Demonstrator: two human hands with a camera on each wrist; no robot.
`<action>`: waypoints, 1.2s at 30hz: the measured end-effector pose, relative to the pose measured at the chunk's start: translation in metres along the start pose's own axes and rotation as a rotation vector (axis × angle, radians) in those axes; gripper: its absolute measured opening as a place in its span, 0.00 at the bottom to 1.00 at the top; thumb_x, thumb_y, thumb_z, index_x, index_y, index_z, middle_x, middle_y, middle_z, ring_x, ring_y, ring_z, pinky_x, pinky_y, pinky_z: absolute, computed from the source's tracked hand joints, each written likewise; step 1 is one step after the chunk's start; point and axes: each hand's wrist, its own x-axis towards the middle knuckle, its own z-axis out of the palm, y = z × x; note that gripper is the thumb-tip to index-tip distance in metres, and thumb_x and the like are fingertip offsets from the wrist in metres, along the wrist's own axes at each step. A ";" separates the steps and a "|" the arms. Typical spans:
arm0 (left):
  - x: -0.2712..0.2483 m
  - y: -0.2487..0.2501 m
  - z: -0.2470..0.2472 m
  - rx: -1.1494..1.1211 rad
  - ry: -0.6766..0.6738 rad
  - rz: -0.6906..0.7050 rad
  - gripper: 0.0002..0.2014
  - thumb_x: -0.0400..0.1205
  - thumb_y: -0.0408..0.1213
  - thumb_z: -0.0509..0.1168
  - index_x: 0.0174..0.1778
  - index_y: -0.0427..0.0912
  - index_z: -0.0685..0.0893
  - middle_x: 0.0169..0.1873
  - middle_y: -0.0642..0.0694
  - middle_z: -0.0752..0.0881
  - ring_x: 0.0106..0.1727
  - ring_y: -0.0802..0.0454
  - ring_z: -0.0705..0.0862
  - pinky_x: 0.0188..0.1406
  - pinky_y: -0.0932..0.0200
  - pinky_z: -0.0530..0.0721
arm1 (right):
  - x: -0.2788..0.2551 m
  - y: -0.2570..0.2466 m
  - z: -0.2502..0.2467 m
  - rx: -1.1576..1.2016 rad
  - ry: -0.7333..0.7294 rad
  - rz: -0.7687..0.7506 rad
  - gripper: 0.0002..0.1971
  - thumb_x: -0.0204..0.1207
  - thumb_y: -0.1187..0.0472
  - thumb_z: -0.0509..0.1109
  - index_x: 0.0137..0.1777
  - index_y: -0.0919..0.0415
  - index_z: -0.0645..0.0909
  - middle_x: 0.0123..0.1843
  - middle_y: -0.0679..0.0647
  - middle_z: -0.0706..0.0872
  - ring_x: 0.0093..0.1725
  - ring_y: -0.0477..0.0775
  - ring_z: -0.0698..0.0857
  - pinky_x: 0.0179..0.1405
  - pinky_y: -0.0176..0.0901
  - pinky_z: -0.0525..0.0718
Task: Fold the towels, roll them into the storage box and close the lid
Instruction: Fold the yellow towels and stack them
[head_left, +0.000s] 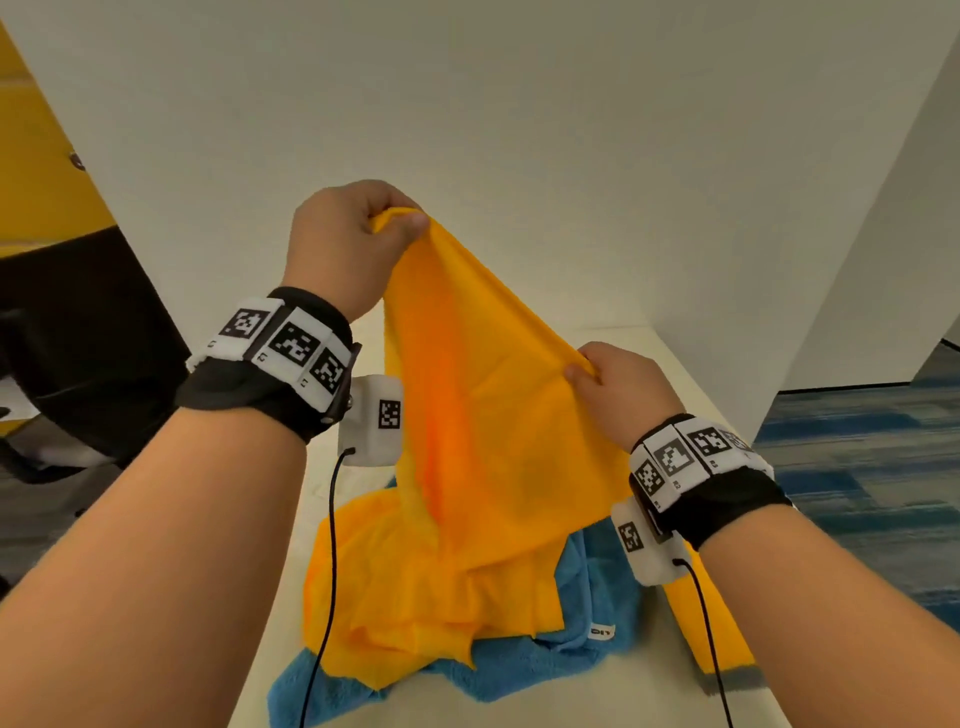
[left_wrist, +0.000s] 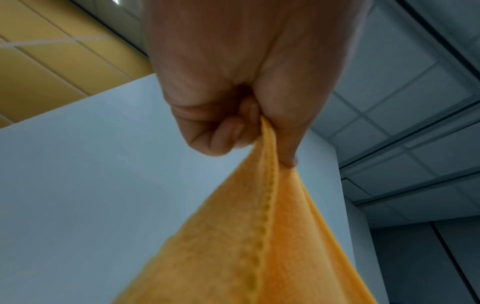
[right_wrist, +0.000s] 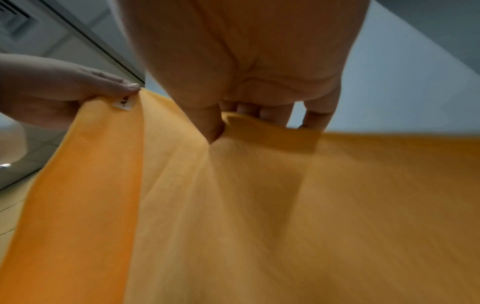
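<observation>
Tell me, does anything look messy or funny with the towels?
A bit messy, yes. The blue towel lies crumpled on the table instead of flat, half buried under the orange towel. The left hand and right hand pinch the orange towel's edge, lifting it, its lower part bunched. Nothing looks torn or spilled.

Black wristbands (head_left: 270, 384), white coded tags

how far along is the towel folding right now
Nothing looks finished. In hand: the left hand and right hand pinch the orange towel up along its edge, unfolded. Left: the blue towel lies crumpled underneath; no storage box in view.
</observation>
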 end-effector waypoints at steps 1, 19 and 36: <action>0.004 0.001 -0.004 0.005 0.051 -0.017 0.10 0.83 0.45 0.65 0.55 0.46 0.88 0.43 0.52 0.83 0.47 0.56 0.79 0.45 0.60 0.74 | 0.002 0.005 -0.006 0.011 0.042 0.030 0.12 0.86 0.52 0.55 0.49 0.55 0.77 0.36 0.48 0.77 0.40 0.53 0.78 0.38 0.44 0.70; 0.011 0.005 -0.025 -0.194 0.178 -0.303 0.12 0.84 0.48 0.63 0.45 0.43 0.85 0.41 0.51 0.85 0.48 0.54 0.80 0.50 0.58 0.74 | 0.001 0.017 -0.082 0.427 0.674 0.138 0.20 0.86 0.51 0.56 0.30 0.52 0.64 0.29 0.49 0.68 0.29 0.44 0.68 0.29 0.37 0.65; -0.044 0.021 0.048 -0.460 -0.463 -0.628 0.08 0.79 0.30 0.72 0.51 0.41 0.83 0.36 0.44 0.90 0.36 0.52 0.91 0.41 0.57 0.89 | 0.000 -0.014 -0.037 0.342 0.151 0.190 0.20 0.80 0.48 0.64 0.33 0.63 0.73 0.32 0.61 0.78 0.32 0.55 0.75 0.34 0.45 0.72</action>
